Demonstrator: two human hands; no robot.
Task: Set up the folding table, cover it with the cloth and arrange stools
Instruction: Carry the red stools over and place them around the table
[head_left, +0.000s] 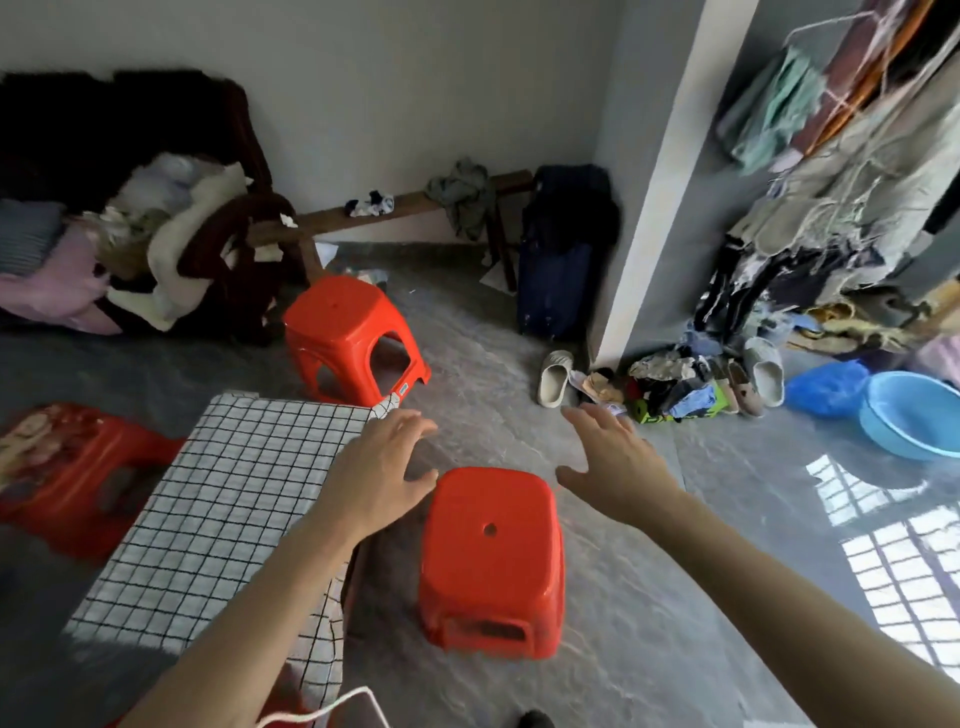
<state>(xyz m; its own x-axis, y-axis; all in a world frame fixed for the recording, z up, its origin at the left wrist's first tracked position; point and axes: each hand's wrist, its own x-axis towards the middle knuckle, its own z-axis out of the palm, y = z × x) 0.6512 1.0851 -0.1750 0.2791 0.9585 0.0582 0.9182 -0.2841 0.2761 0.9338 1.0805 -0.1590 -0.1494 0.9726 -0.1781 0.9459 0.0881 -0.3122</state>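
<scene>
A low table stands at the lower left, covered by a white cloth with a black grid (218, 514). A red plastic stool (491, 561) stands upright on the floor just right of the table. A second red stool (353, 338) stands past the table's far end, and a third red stool (67, 467) with a worn, stained seat is at the table's left side. My left hand (384, 467) hovers with spread fingers over the table's right edge, left of the near stool. My right hand (613, 457) is held out, fingers straight, above and right of that stool. Neither hand holds anything.
A sofa heaped with clothes (130, 249) fills the far left. A wooden bench (415, 208) and dark suitcase (563, 249) stand by the back wall. Slippers (553, 376), shoes and clothes lie by the pillar (649, 208). A blue basin (914, 415) sits at the right.
</scene>
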